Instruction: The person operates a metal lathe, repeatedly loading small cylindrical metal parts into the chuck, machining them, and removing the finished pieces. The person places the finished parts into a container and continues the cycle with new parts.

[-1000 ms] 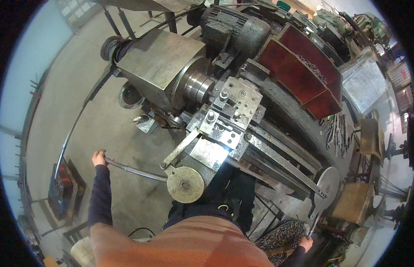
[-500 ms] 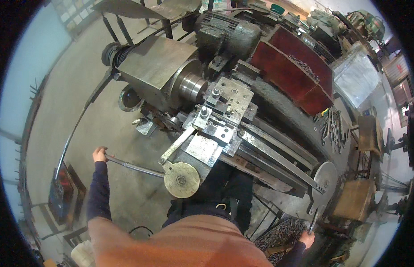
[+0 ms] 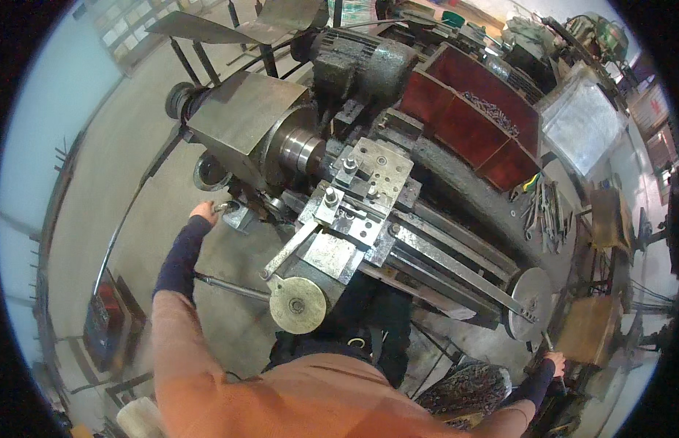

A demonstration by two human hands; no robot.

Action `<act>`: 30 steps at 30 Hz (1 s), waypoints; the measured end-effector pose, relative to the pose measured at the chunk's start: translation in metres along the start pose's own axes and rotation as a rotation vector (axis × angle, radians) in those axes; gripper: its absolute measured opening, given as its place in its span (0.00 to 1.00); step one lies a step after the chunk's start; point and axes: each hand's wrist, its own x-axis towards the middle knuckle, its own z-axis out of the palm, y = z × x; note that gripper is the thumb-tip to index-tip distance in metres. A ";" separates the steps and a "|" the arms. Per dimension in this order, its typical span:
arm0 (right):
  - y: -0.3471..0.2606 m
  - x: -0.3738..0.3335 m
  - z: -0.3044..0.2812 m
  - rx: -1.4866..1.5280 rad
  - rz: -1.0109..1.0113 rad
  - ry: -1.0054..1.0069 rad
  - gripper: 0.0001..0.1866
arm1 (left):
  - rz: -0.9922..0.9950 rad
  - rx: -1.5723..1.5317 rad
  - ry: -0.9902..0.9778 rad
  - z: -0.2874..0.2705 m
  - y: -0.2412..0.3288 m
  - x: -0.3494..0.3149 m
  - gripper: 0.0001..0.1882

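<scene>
A metal lathe with a grey headstock [image 3: 244, 109], a shiny round chuck [image 3: 301, 148] and a drilled tool slide [image 3: 379, 171] stands before me. My left hand [image 3: 204, 212] has its fingers closed at a small shiny metal piece [image 3: 222, 207], beside a small metal tray [image 3: 239, 219] under the headstock. Below that forearm, the long lever [image 3: 233, 285] runs to a brass-coloured disc [image 3: 298, 304] and is free of my hand. At the lower right, my right hand [image 3: 555, 359] is wrapped round a lever handle [image 3: 547, 340] below the grey wheel [image 3: 531, 299].
A red bin [image 3: 456, 109] with small metal parts stands behind the bed. Several wrenches [image 3: 547, 215] lie to its right. A motor [image 3: 361, 66] sits behind the headstock. A thin rod [image 3: 120, 226] hangs at left; a container of dark metal pieces [image 3: 467, 387] is near my right arm.
My left hand has let go of the long lever and moved up to the small metal piece by the tray. My right hand has swung its lever handle outward to the right.
</scene>
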 end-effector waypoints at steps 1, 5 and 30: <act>-0.004 -0.001 -0.006 0.016 0.014 -0.020 0.21 | 0.058 -0.001 -0.006 -0.001 0.012 -0.001 0.19; 0.003 -0.030 -0.004 0.100 -0.034 0.146 0.29 | 0.093 0.078 -0.045 0.026 0.028 0.020 0.16; -0.272 -0.336 -0.402 1.244 -1.916 -0.049 0.20 | 0.268 -0.026 0.121 -0.009 -0.010 0.007 0.21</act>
